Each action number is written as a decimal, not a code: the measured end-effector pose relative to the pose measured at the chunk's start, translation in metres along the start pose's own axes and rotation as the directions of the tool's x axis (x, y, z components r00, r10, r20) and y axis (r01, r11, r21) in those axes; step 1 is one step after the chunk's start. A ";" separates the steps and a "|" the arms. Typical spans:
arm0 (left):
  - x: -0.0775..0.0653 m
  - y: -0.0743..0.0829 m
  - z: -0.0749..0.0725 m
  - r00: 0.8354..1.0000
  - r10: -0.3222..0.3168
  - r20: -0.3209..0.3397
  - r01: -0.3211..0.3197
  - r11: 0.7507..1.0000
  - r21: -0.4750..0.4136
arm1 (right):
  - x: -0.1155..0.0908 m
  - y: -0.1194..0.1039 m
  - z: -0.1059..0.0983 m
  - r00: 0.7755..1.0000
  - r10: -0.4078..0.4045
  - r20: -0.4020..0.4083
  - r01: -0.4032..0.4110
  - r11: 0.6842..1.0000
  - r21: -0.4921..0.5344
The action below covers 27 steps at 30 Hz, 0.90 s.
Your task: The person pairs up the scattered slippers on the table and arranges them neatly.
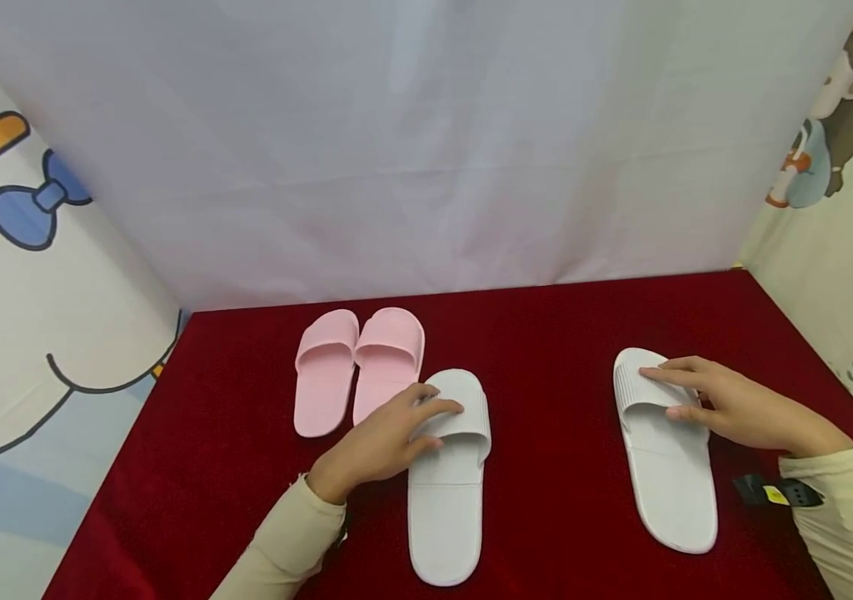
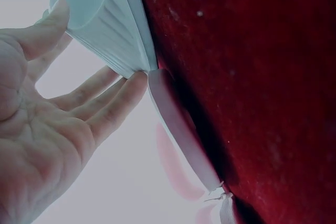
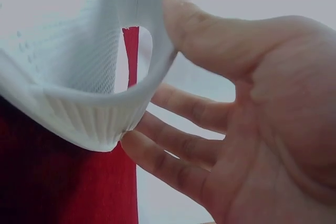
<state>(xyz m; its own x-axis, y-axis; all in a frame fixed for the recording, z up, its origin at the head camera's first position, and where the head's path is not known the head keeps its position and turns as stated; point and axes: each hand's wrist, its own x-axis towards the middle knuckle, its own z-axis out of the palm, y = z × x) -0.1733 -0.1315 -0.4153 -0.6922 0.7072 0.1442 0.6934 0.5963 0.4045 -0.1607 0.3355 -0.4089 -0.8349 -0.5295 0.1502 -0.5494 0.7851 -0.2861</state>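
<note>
Honestly, left hand (image 1: pixel 387 435) half-open, lightly pinching white ribbed-strap rubbery slipper (image 1: pixel 445 512) | right hand (image 1: pixel 734 406) likewise on matching white slipper (image 1: pixel 672 492) | loose grips could let either slip

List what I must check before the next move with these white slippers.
1. Left grip touching the left white slipper: ok, fingers on the strap.
2. Right grip touching the right white slipper: ok, fingers on the strap.
3. Firmness of either hold: cannot tell.
4. White slippers' toes pointing away from the person: ok, both.
5. White slippers side by side: not ok, a wide gap separates them.
6. Left white slipper clear of the pink slippers: cannot tell, very close and partly hidden.
</note>
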 end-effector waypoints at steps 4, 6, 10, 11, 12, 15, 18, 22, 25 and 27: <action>0.000 0.002 0.000 1.000 -0.009 -0.011 0.009 1.000 -0.003 | 0.003 -0.007 0.000 1.000 -0.003 0.011 0.003 1.000 0.010; -0.001 0.003 0.000 1.000 -0.010 -0.011 0.010 1.000 0.000 | 0.004 -0.010 0.000 1.000 -0.002 0.016 0.002 1.000 0.022; -0.001 0.003 0.000 1.000 -0.020 0.006 0.019 1.000 0.001 | 0.008 -0.018 0.002 1.000 -0.005 0.019 0.004 0.999 0.036; -0.001 0.004 0.000 1.000 -0.023 0.010 0.023 1.000 0.000 | 0.009 -0.020 0.002 1.000 -0.008 0.019 0.007 0.999 0.037; -0.001 0.004 0.000 0.999 -0.028 0.015 0.028 1.000 -0.005 | 0.010 -0.021 0.003 1.000 -0.015 0.021 0.014 0.999 0.035; -0.001 0.005 0.000 0.999 -0.040 0.026 0.040 0.999 -0.015 | 0.012 -0.026 0.004 0.999 -0.033 0.017 0.032 0.999 0.035; -0.001 0.006 0.000 0.999 -0.047 0.027 0.048 0.999 -0.014 | 0.014 -0.030 0.003 0.999 -0.044 0.025 0.043 0.998 0.040; -0.001 0.007 0.001 0.999 -0.052 0.017 0.052 0.999 -0.015 | 0.016 -0.035 0.003 0.998 -0.026 0.049 0.023 0.998 0.062; -0.001 0.008 0.001 0.999 -0.045 0.012 0.045 0.999 -0.025 | 0.017 -0.038 0.004 0.998 -0.018 0.060 0.014 0.998 0.064; 0.000 0.008 0.002 0.999 -0.040 0.018 0.041 0.999 -0.032 | 0.017 -0.040 0.004 0.998 -0.023 0.057 0.019 0.998 0.064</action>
<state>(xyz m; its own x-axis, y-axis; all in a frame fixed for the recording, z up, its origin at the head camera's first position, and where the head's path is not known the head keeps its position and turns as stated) -0.1670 -0.1261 -0.4136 -0.7159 0.6892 0.1113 0.6577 0.6123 0.4388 -0.1528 0.2939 -0.3984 -0.8188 -0.5648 0.1028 -0.5621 0.7525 -0.3432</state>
